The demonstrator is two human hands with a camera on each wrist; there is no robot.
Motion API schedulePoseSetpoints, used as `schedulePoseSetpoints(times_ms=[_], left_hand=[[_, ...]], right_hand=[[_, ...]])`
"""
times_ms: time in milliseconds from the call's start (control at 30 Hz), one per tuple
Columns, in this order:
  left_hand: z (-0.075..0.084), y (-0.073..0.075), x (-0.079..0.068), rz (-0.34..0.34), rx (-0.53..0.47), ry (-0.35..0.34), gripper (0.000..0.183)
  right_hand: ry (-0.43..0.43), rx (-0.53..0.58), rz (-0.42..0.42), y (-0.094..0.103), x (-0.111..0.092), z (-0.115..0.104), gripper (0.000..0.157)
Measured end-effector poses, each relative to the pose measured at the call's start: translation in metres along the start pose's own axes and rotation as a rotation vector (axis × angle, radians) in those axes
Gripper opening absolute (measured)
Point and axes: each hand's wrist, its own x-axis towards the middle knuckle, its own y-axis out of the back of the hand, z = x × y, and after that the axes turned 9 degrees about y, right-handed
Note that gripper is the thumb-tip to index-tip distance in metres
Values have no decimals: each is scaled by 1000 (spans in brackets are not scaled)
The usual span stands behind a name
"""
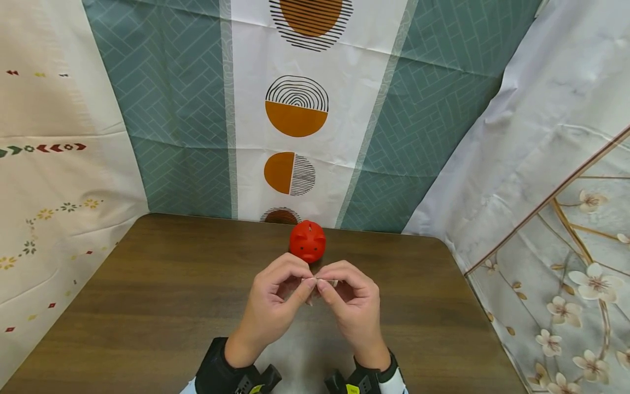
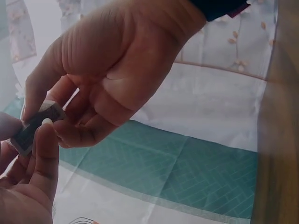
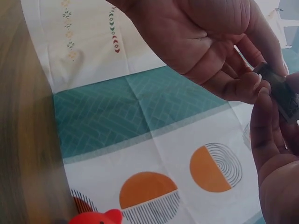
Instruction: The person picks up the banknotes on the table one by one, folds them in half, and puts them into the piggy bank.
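A small folded banknote, with a dark printed face and a pale border, is held between both hands above the table. My left hand pinches one end of the banknote between thumb and fingers. The other end is pinched by my right hand, its thumb almost meeting the left one. From the head camera only a thin pale edge shows; the fingers cover the rest. Just beyond the fingertips a red piggy bank stands upright, slot on top, its snout towards me. Its top also peeks into the right wrist view.
The brown wooden table reaches back to a hanging cloth with green and white panels. A cream patterned cloth hangs at the left. On the right is a white flowered cloth. Both wrists wear black straps with devices.
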Motion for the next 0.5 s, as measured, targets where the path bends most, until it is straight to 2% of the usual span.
schedulePoseSetpoints(times_ms=[200,500], left_hand=[[0,0,0,12,45,-57,24],[1,0,1,49,21,-56,23]], right_hand=[[39,-11,-8,-1,0,1,19],[62,-2,36,-2,1,0,22]])
